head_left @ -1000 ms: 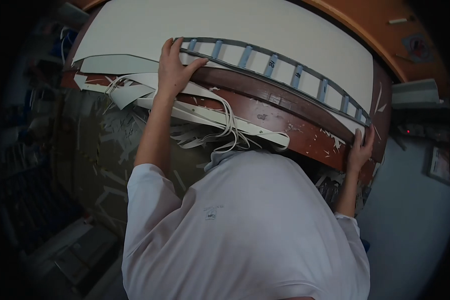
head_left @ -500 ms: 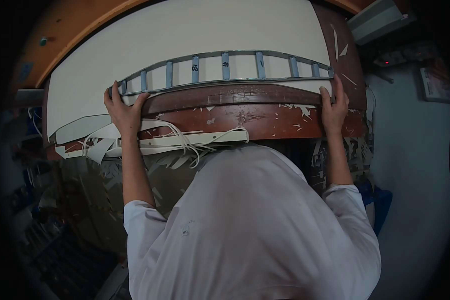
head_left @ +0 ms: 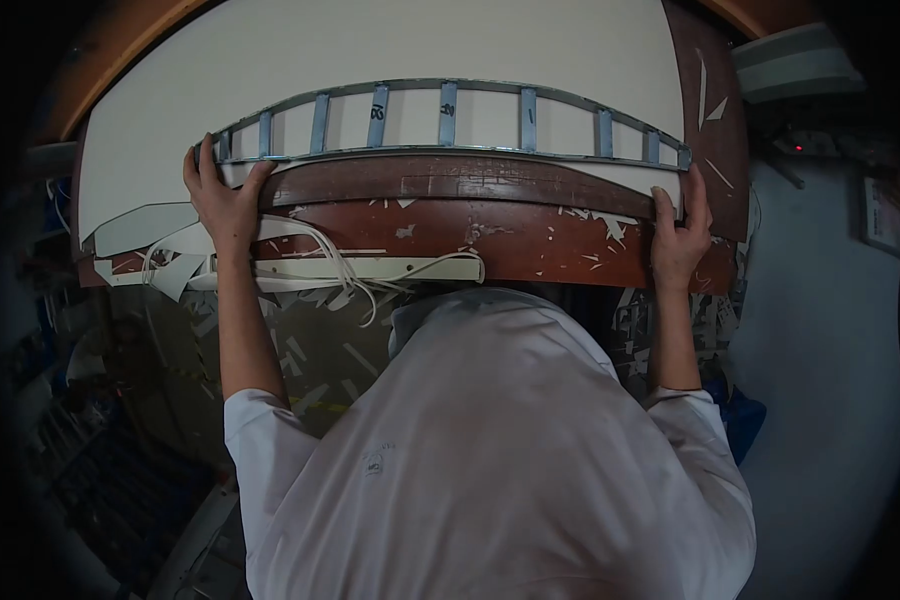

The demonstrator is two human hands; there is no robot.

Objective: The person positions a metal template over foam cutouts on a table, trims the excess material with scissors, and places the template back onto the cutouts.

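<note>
A long, curved metal cutting die (head_left: 448,115) lies on a white sheet (head_left: 370,45), close to the sheet's cut near edge. Pale blue crossbars join its two thin rims, and a few bear dark handwritten marks. My left hand (head_left: 227,205) is closed around the die's left end, fingers on the far side and thumb at the near rim. At the opposite end, my right hand (head_left: 682,245) has its fingertips against the pointed tip. Its thumb rests lower, over the sheet edge, apart from the rim.
Beneath the sheet is a reddish-brown board (head_left: 530,240) strewn with white scraps. White offcut strips (head_left: 315,240) and a pale bar (head_left: 410,268) lie by my left forearm. More scraps litter the floor. An orange beam (head_left: 120,50) runs behind the board.
The view has shifted slightly, so the die sits a little higher and looks larger. Both hands stay at its ends, and I see no clear movement of the die on the sheet.
</note>
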